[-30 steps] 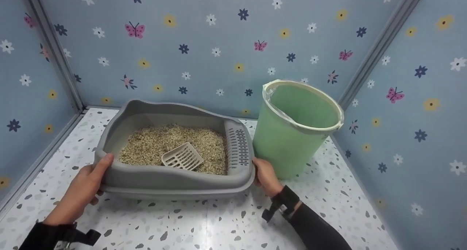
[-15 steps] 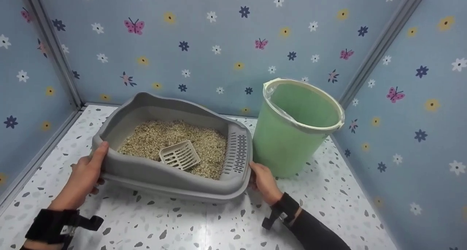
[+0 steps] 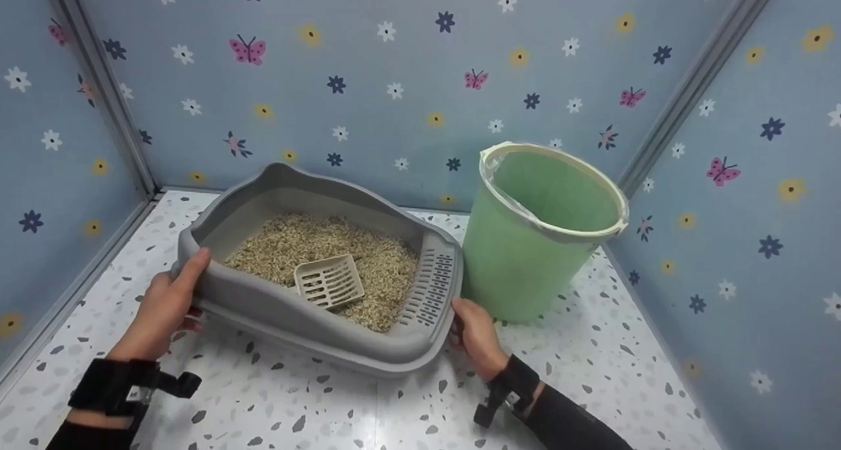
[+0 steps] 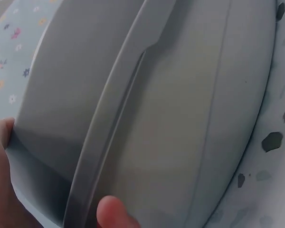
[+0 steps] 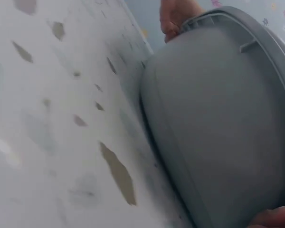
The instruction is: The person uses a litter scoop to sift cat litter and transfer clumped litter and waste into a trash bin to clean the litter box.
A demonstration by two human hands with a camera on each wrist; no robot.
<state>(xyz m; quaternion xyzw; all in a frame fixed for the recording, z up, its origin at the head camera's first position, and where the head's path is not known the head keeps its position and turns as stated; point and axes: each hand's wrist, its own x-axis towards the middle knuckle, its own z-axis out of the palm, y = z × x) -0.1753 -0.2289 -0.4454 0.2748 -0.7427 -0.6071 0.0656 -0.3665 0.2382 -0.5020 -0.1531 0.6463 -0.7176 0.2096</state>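
In the head view, a grey litter box (image 3: 289, 318) sits at an angle on the floor, its right front corner closest to me. Tan granular litter (image 3: 282, 243) covers its bottom, and a beige slotted litter scoop (image 3: 328, 282) lies on top. My left hand (image 3: 164, 309) grips the left end, thumb over the rim and fingers below it. At the right end, my right hand (image 3: 478, 335) holds the edge beside the slotted step. The left wrist view shows the box's outer wall (image 4: 175, 123) below its lip. In the right wrist view, the box's underside curve (image 5: 213, 114) is close over the floor.
A green bin (image 3: 519, 272) with a cream rim stands right beside the box's right end. Blue flowered panels (image 3: 368, 62) enclose the back and both sides. The floor (image 3: 328, 404) is white with grey speckles.
The litter box has turned clockwise: its left end has gone back and its right front corner has come toward me. Both hands kept their hold, the left moving away from me with the box.
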